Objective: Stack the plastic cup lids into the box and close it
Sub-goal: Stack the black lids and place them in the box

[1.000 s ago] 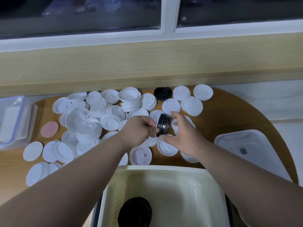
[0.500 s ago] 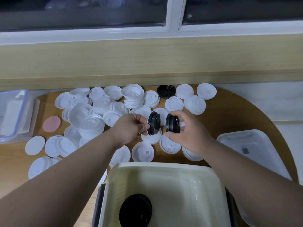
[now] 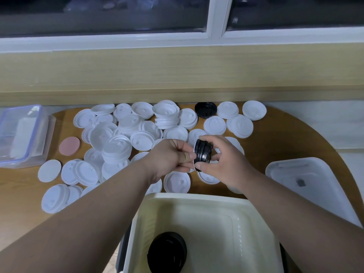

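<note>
A small stack of black lids [image 3: 203,153] stands on edge above the table, held between both hands. My left hand [image 3: 169,157] pinches its left face with thumb and fingers. My right hand [image 3: 222,160] curls round its right side. The cream box [image 3: 197,209] sits open below my forearms, with a black lid stack [image 3: 167,251] lying on its floor. Many white lids [image 3: 118,142] lie scattered over the wooden table. One more black lid [image 3: 205,109] rests near the back wall.
The box's white cover [image 3: 307,174] lies on the right of the table. A clear container with a blue rim [image 3: 21,134] stands at the left edge, a pink disc [image 3: 70,145] beside it. A wooden ledge and a window run along the back.
Half a second ago each hand held its own black lid stack, apart. The two stacks have come together into one, held between both hands.
</note>
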